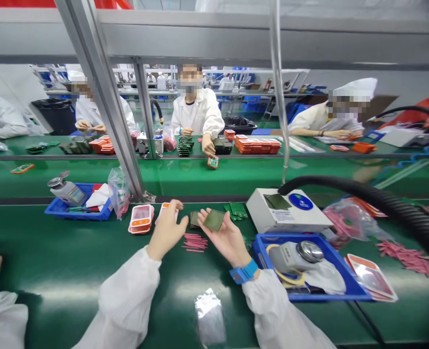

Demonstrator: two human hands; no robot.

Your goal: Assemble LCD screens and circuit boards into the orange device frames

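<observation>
My right hand (228, 242) is turned palm up, with an olive-green square sheet (214, 219) lying on its fingers under the thumb. A blue strap circles that wrist. My left hand (167, 230) reaches over an orange-and-white plastic frame (162, 210), its fingers apart; whether they touch it is hidden. Beside it stands a stack of similar frames (141, 218). Between my hands lie several thin pink strips (195, 243). More olive squares (194, 219) are partly covered behind my right fingertips, and green circuit boards (237, 210) lie beyond them.
A blue tray (334, 291) with a dispenser bottle and a white box (287, 215) flank my right side. A black hose (359, 198) arches over there. A silvery bag (210, 317) lies in front. Across the green conveyor (178, 177), a co-worker's hand (209, 145) holds a small orange-edged board.
</observation>
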